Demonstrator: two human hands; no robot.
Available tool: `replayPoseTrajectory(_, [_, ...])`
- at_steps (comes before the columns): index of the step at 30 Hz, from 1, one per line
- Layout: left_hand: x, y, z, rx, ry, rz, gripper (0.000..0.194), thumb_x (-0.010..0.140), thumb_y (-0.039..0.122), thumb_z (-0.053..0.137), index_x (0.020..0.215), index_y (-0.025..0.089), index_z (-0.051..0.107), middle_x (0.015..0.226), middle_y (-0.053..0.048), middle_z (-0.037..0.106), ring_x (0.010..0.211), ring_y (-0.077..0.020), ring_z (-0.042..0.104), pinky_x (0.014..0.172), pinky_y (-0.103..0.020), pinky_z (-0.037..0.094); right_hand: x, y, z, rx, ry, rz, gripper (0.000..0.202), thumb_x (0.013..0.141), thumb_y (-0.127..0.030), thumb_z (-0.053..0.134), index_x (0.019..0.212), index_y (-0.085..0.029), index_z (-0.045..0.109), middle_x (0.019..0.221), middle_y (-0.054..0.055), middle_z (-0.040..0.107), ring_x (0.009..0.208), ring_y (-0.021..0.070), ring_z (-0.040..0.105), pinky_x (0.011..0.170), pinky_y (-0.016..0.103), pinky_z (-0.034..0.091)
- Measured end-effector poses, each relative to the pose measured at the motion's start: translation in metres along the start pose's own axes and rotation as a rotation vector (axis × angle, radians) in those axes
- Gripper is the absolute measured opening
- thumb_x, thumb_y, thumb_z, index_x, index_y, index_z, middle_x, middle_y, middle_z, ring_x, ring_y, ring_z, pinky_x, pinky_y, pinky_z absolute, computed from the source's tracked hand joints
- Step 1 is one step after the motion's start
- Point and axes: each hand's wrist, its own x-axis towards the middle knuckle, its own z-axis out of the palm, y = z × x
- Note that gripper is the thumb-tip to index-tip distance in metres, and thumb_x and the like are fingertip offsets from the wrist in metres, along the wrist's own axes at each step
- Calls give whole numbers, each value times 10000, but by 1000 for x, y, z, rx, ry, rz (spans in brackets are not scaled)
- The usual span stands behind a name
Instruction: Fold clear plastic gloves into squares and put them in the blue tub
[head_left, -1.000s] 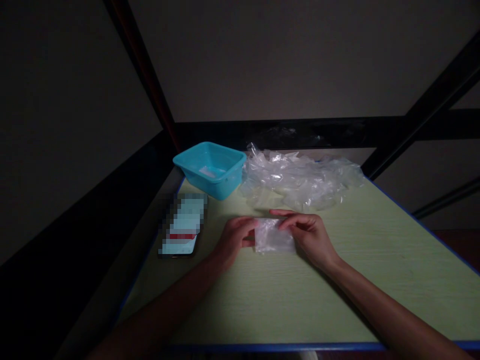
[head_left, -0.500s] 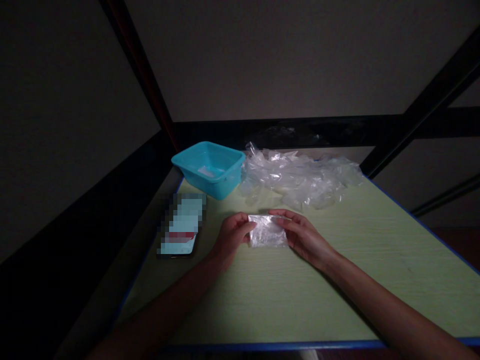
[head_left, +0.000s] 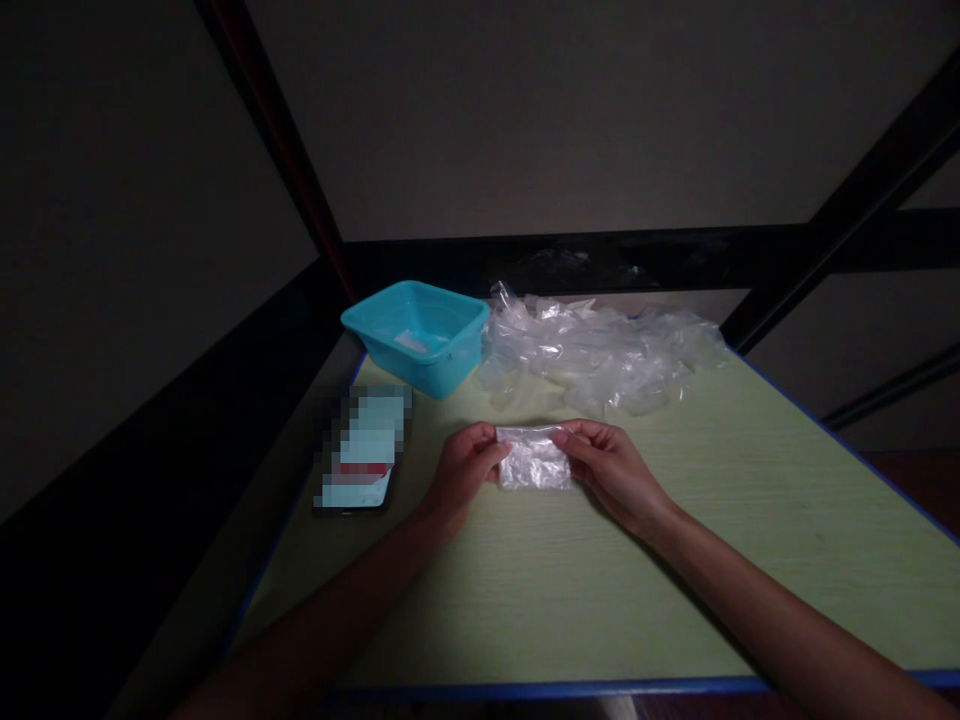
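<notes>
A folded clear plastic bag (head_left: 535, 464), small and roughly rectangular, is stretched between my two hands above the table. My left hand (head_left: 463, 468) pinches its left edge, thumb on the near face and fingers behind. On the opposite edge, my right hand (head_left: 611, 468) grips it the same way, the thumb near the upper right corner. The fingers behind the plastic are partly hidden. Beyond my hands lies a loose heap of crumpled clear plastic bags (head_left: 600, 355).
A turquoise plastic basket (head_left: 442, 375) stands at the back left, with a small pale piece inside. Nearer, a phone (head_left: 367, 440) with a blurred-out screen lies by the left edge. The pale green table (head_left: 570, 600) has blue edging, and dark-framed walls rise behind it.
My right fingers have drawn back from across the folded bag to its right edge, so more of its face shows. My left hand keeps its hold.
</notes>
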Motion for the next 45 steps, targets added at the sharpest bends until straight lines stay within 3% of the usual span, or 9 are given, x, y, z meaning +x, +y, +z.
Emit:
replayPoseTrajectory(7, [0,0,-1,-76,-18,-15,192,531,286,676,625,148,580,619,5,615,574,-118,561,560,-230,461,0,-6,-1,119,-9,-13,167,526,-251,735,679,-186,715,555,-32,604,461,63,488,435,175,383])
replayPoseTrajectory(14, [1,1,-1,-93,-16,-34,186,516,266,679,594,148,558,591,14,581,562,-118,558,554,-234,458,-1,-8,-3,46,-18,-48,184,534,-181,726,716,-199,708,624,-20,653,522,90,540,506,208,430])
replayPoseTrajectory(29, [1,-1,0,-60,-39,-25,192,510,275,687,594,145,574,606,-2,610,557,-121,557,528,-230,464,2,0,-4,-112,21,-185,204,550,-354,761,660,-185,731,539,4,647,503,110,514,499,236,377])
replayPoseTrajectory(45, [2,-2,0,-49,-21,-25,193,519,274,682,583,156,544,621,6,608,571,-120,565,540,-232,468,2,0,-3,10,-42,-108,260,541,-442,773,625,-204,710,560,13,647,531,142,541,547,263,423])
